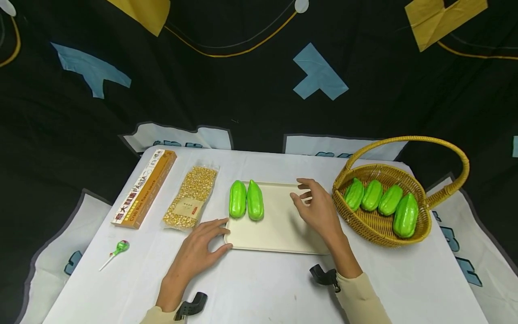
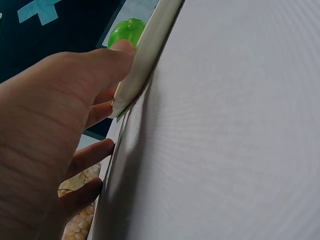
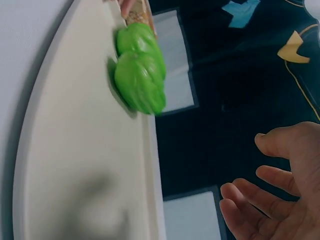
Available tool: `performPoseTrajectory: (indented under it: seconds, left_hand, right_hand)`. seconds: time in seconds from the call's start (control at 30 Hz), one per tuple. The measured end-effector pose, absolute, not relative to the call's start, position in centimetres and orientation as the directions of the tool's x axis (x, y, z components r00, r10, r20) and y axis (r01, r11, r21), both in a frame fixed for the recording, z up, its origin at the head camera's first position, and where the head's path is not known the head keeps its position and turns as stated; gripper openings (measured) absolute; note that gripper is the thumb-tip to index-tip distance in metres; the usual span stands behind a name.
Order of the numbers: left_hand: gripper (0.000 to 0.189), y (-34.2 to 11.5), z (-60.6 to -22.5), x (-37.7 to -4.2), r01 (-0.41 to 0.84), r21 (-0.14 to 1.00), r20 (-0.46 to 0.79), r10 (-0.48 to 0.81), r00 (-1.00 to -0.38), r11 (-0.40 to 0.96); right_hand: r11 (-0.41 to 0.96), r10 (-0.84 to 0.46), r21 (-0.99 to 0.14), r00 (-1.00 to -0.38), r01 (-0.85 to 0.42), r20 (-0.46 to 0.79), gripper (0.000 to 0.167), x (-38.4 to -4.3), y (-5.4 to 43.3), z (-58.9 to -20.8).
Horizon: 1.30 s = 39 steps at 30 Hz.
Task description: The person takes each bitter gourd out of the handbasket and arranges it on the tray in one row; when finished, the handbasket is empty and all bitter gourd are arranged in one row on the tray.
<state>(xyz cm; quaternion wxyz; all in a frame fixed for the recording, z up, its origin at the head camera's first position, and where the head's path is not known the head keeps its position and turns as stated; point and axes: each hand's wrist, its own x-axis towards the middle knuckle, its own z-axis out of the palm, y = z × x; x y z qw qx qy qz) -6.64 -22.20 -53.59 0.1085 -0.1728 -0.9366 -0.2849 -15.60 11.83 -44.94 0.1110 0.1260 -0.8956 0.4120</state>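
Observation:
On the left half of a cream rectangular tray (image 1: 279,229), two glossy green ribbed, tapered fruits (image 1: 255,200) lie side by side. My left hand (image 1: 198,247) touches the tray's near left corner, fingers spread along the left edge and thumb at the front rim. The left wrist view shows that thumb (image 2: 117,62) against the rim. Above the tray's right part hovers my right hand (image 1: 317,207), its fingers loosely bent and nothing between them. In the right wrist view, this hand (image 3: 280,185) is apart from the green pair (image 3: 140,75).
At the right, a wicker basket (image 1: 364,225) with a tall handle contains several similar green fruits (image 1: 406,216). To the left lie a bag of corn kernels (image 1: 192,193), a pasta box (image 1: 145,189) and a lollipop (image 1: 121,246). A black patterned cloth (image 1: 226,99) hangs behind the table.

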Motion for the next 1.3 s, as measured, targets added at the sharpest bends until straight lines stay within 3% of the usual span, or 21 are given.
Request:
performPoseTrajectory:
  seconds: [0.73,1.3]
  left_hand:
    - [0.037,-22.1,-53.5,-6.8,0.397,0.491,0.300,0.277,-0.913,0.776]
    - [0.038,-22.0,-53.6,-6.8,0.445,0.424,0.359,0.305,-0.882,0.789]
  right_hand:
    - [0.703,-0.033,-0.660,-0.939,-0.265,0.342,0.038,-14.2,18.6,-44.7]
    - [0.714,0.021,-0.666,-0.944,-0.216,0.329,0.039,-13.8,21.9,-45.4]
